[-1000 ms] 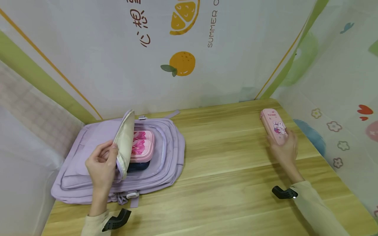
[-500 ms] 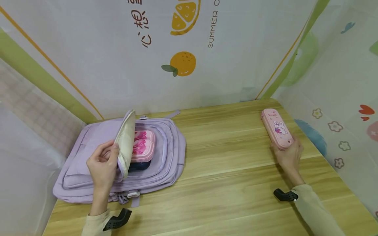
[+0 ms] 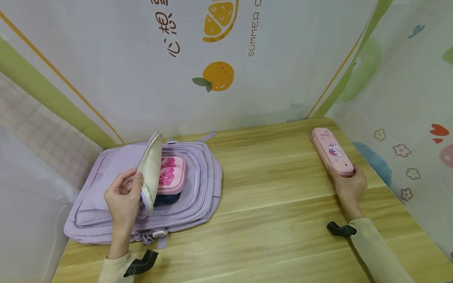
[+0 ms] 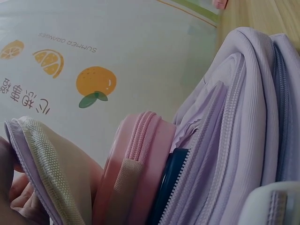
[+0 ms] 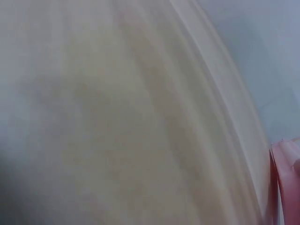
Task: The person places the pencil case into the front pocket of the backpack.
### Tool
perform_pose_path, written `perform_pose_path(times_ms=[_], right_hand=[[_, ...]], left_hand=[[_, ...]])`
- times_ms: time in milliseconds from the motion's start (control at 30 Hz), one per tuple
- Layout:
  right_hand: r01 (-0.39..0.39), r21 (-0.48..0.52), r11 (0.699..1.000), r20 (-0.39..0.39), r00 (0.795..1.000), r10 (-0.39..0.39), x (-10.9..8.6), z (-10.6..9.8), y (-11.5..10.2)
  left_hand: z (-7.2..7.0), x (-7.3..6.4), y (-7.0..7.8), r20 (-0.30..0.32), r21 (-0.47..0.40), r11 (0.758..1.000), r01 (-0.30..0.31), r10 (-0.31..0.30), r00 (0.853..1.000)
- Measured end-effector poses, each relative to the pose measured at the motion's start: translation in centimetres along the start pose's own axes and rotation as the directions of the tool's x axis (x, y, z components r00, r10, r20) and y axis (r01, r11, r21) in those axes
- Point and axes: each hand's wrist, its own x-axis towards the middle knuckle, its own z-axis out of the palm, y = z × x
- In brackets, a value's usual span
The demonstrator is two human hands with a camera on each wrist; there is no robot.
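In the head view my left hand [image 3: 124,196] pinches the edge of a raised pocket flap [image 3: 151,173] on a lilac backpack [image 3: 209,184], which lies flat at the left. Inside the pocket, a pink case with a floral print [image 3: 171,182] rests over a dark blue item [image 3: 167,199]. The left wrist view shows the flap's cream lining [image 4: 70,168] beside the pink case [image 4: 136,183]. Far to the right, my right hand [image 3: 350,186] holds the near end of a pink pencil case [image 3: 330,151] with a bunny picture. Only a sliver of that pencil case [image 5: 288,183] enters the right wrist view.
The wooden table [image 3: 269,196] runs between the backpack and the pencil case. A printed curtain [image 3: 276,78] hangs along the back edge, and another curtain [image 3: 417,118] borders the right side. Buckles and straps [image 3: 160,233] stick out from the backpack's near side.
My right hand has slid toward the pencil case's near end, uncovering more of its lid. The pencil case has shifted slightly away. My left hand still holds the flap in place.
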Motion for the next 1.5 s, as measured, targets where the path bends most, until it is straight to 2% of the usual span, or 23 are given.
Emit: perform_pose_path(times_ms=[200, 467, 700, 967, 1200, 1333, 1500], right_hand=[[0.011, 0.039, 0.999, -0.015, 1.000, -0.011, -0.2, 0.2, -0.9], [0.146, 0.145, 0.978, -0.002, 0.989, -0.148, -1.0, 1.4, -2.1], [0.197, 0.172, 0.965, 0.062, 0.976, -0.211, -1.7, 2.5, -3.5], [0.236, 0.226, 0.945, 0.160, 0.948, -0.275, -2.2, 3.0, -5.0], [0.258, 0.205, 0.944, 0.240, 0.922, -0.304, -2.7, 3.3, -6.2], [0.269, 0.233, 0.935, 0.284, 0.900, -0.330, -3.1, 3.7, -6.8], [0.313, 0.300, 0.901, 0.311, 0.861, -0.402, -3.4, 4.5, -7.4]], left_hand=[[0.0, -0.1, 0.0, -0.001, 0.000, 1.000, 0.007, -0.007, 1.000], [-0.1, -0.1, 0.2, 0.003, -0.004, 1.000, 0.006, -0.006, 1.000], [0.0, 0.0, 0.2, 0.014, -0.027, 1.000, 0.002, -0.001, 1.000], [-0.1, -0.2, 0.2, 0.029, 0.017, 1.000, 0.019, -0.019, 0.999], [-0.1, -0.1, 0.2, 0.034, 0.052, 0.999, 0.016, -0.018, 0.999], [-0.1, -0.2, 0.1, 0.033, 0.040, 0.999, 0.026, -0.027, 0.999], [0.0, -0.1, 0.1, 0.032, 0.040, 0.999, 0.028, -0.029, 0.999]])
